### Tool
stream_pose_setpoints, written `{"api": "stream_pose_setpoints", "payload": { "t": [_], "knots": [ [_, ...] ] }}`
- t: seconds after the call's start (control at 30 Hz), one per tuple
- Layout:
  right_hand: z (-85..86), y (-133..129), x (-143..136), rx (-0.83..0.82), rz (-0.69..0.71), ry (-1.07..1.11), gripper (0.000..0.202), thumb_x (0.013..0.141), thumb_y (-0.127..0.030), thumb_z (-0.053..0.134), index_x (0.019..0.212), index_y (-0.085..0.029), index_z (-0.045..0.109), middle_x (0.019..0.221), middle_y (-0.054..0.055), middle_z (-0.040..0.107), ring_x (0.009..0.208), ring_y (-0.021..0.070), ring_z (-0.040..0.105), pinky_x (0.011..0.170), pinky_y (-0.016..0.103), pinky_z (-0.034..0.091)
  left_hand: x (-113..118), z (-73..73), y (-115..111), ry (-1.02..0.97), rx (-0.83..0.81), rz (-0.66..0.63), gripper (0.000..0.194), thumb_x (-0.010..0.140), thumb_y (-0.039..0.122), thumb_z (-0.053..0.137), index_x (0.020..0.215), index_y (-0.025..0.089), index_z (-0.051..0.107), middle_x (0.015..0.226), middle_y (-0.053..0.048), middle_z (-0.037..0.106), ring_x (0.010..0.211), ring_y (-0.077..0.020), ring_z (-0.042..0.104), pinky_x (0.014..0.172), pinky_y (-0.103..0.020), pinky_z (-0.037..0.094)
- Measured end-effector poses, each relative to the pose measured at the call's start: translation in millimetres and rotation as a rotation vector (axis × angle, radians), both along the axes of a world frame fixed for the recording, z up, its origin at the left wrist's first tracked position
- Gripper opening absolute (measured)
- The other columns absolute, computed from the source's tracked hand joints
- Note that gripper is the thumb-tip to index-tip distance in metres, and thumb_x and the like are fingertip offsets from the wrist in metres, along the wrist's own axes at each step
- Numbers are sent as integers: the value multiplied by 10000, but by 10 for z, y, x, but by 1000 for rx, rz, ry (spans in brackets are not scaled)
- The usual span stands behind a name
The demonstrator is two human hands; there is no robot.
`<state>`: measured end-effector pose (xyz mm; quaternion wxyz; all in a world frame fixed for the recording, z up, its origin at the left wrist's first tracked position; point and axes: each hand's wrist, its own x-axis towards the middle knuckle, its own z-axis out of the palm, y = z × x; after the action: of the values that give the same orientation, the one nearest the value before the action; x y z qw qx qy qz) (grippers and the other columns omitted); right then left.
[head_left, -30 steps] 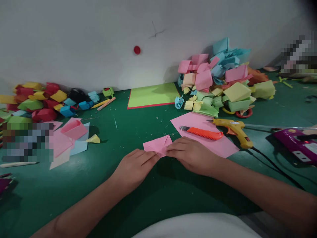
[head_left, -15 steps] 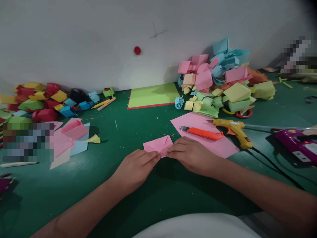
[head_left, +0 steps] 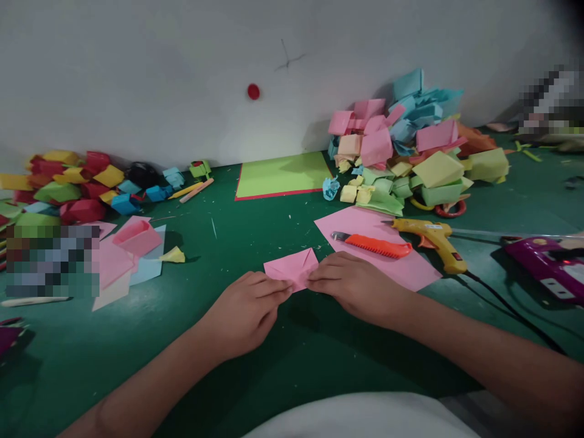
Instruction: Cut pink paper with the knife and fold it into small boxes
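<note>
A small piece of folded pink paper [head_left: 291, 264] lies on the green tabletop in front of me, its creases forming flaps like an envelope. My left hand [head_left: 249, 313] has its fingers together, their tips pressing the paper's near left edge; the thumb is lower, off the paper. From the other side, my right hand [head_left: 356, 285] pinches the near right corner, its thumb hidden. Just beyond the right hand, a larger pink sheet [head_left: 410, 271] lies flat, with an orange utility knife [head_left: 376, 245] on it.
To the right are a yellow glue gun [head_left: 433, 237] with its black cord and a purple power strip [head_left: 542, 267]. Folded paper pieces [head_left: 392, 146] are heaped behind. A green sheet [head_left: 283, 176] lies by the wall; more colourful paper shapes [head_left: 77, 188] sit at left.
My left hand has shifted slightly left along the paper's near edge, and its thumb now shows below the fingers. My right hand and the folded paper stay nearly in place.
</note>
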<state>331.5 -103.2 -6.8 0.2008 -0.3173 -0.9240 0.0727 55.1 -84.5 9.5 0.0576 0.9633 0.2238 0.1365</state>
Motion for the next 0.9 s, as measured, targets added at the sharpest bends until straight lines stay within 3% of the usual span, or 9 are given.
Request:
{"api": "stream_pose_setpoints", "payload": {
  "t": [0.2, 0.47, 0.9],
  "knots": [
    [55, -29, 7, -25, -5, -42, 410, 890, -17, 513, 1219, -171, 704, 1255, 90, 727, 1134, 238, 624, 957, 425, 475, -29, 15, 33, -52, -32, -10, 381, 896, 99, 493, 1203, 197, 696, 1207, -70, 738, 1028, -216, 693, 873, -404, 559],
    [140, -81, -40, -46, -63, -109, 353, 949, -129, 520, 1245, -201, 699, 1236, 95, 724, 1049, 251, 620, 889, 431, 460, -73, 80, 81, -82, -80, -61, 342, 874, 86, 486, 1074, 197, 740, 1178, -69, 752, 1095, -202, 699, 983, -392, 554],
    [149, -151, -106, -40, -65, -214, 396, 1005, -225, 492, 1387, -254, 592, 1216, 90, 682, 1030, 279, 550, 855, 446, 429, -110, 124, 118, -112, -130, -36, 270, 813, 50, 475, 854, 191, 701, 1109, -86, 755, 1033, -199, 703, 921, -366, 558]
  ]
}}
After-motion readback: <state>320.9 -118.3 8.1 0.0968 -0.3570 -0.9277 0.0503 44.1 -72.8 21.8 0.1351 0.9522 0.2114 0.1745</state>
